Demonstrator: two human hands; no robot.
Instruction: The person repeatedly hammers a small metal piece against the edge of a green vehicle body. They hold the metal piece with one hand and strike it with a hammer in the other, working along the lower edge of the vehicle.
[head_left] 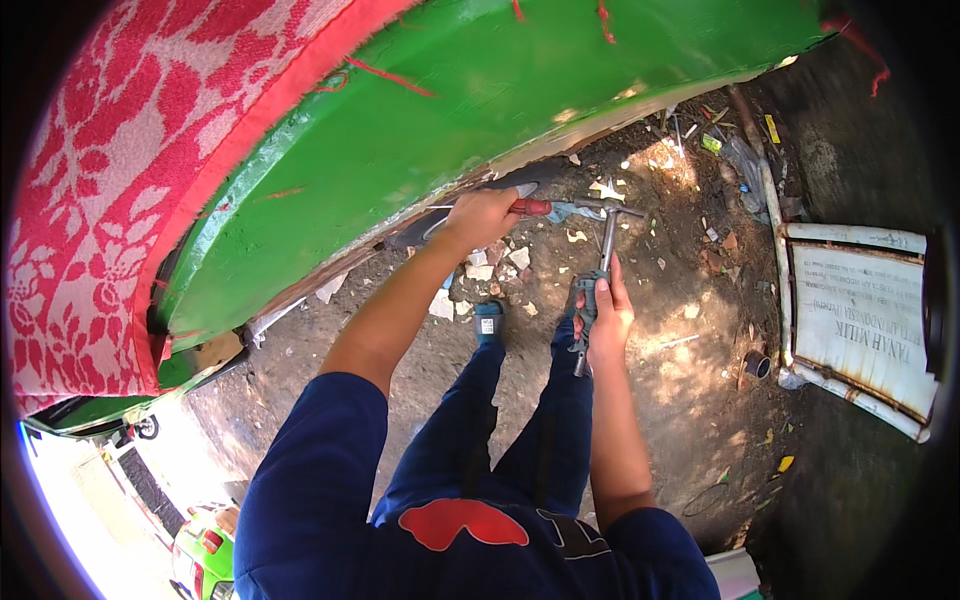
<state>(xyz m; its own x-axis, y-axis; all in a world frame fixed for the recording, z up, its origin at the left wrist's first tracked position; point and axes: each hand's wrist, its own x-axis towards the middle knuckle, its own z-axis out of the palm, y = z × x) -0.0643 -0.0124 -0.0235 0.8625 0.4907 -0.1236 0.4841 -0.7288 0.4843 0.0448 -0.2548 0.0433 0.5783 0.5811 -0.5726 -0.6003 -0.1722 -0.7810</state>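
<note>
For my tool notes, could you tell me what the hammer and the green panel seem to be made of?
Hammer: bare grey metal head and shaft, dull sheen, apparently a dark rubbery grip. Green panel: glossy painted surface, probably sheet metal; pale chipped lower edge.

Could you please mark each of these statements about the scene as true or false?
1. The left hand holds a red-handled tool against the green panel's edge. True.
2. The right hand holds a paintbrush. False: it holds a hammer by the handle, head up.
3. The ground is clean tile. False: it is dirt with scattered chips.
4. A red and white patterned cloth lies over the green panel. True.
5. A white sign lies on the ground at the right. True.
</note>
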